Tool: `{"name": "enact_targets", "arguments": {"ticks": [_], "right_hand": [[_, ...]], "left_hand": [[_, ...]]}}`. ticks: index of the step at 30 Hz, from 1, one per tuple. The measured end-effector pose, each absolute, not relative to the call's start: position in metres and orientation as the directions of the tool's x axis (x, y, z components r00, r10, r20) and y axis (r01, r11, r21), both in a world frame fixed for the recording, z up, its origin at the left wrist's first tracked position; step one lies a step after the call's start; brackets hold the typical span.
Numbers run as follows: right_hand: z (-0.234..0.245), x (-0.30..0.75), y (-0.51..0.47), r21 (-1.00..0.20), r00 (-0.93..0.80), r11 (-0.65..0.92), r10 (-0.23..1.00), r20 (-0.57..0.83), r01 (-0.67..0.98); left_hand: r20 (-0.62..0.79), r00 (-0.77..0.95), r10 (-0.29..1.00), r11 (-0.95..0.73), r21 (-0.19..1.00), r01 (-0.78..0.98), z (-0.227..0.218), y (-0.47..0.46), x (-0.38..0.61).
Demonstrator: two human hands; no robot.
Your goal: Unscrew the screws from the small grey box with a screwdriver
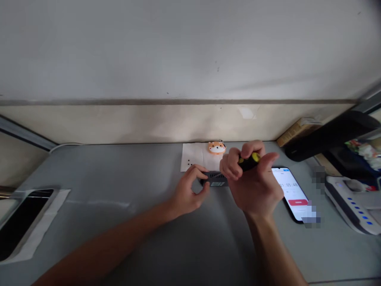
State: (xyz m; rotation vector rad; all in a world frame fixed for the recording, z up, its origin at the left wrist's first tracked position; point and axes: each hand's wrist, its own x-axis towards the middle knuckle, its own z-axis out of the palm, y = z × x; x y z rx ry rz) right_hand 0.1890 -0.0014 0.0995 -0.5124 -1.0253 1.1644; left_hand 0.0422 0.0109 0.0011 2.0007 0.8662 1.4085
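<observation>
Holding a screwdriver (250, 162) in the head view: right hand (253, 180), fingers curled tight round the black and yellow handle, thumb sticking out to the side. Thin shaft points left toward the vented front of a dark box (216, 180); can't tell if the tip touches it. Left hand (190, 190) has a narrow grip on the box's left end, index finger along the top, thumb at the front. Box sits mid-table, right part hidden behind the right hand, just in front of a white paper sheet (193, 150). On the sheet: small dark bits (189, 163), too small to tell, and an orange dog-face case (217, 148) at the back. Right of the right hand, a lit phone (291, 190) showing a timer, then a white device (353, 206) with blue marks. Black cylinder (330, 135) and cardboard box (297, 130) at back right. Black-screened device (25, 218) on white paper, far left of the grey table (119, 238).
</observation>
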Motion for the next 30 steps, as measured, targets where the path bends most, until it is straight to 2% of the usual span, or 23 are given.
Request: {"name": "enact_targets", "arguments": {"ticks": [6, 19, 30], "right_hand": [[0.1, 0.19, -0.002, -0.78, 0.099, 0.388, 0.915, 0.392, -0.491], [0.1, 0.188, -0.002, -0.767, 0.08, 0.391, 0.908, 0.41, -0.509], [0.099, 0.176, -0.002, -0.818, 0.082, 0.408, 0.908, 0.412, -0.405]], "left_hand": [[0.594, 0.254, 0.763, -0.641, 0.747, 0.177, 0.001, 0.011, 0.042], [0.637, 0.257, 0.727, -0.683, 0.709, 0.176, 0.002, 0.012, 0.042], [0.642, 0.244, 0.727, -0.686, 0.702, 0.194, -0.002, 0.012, 0.043]]}}
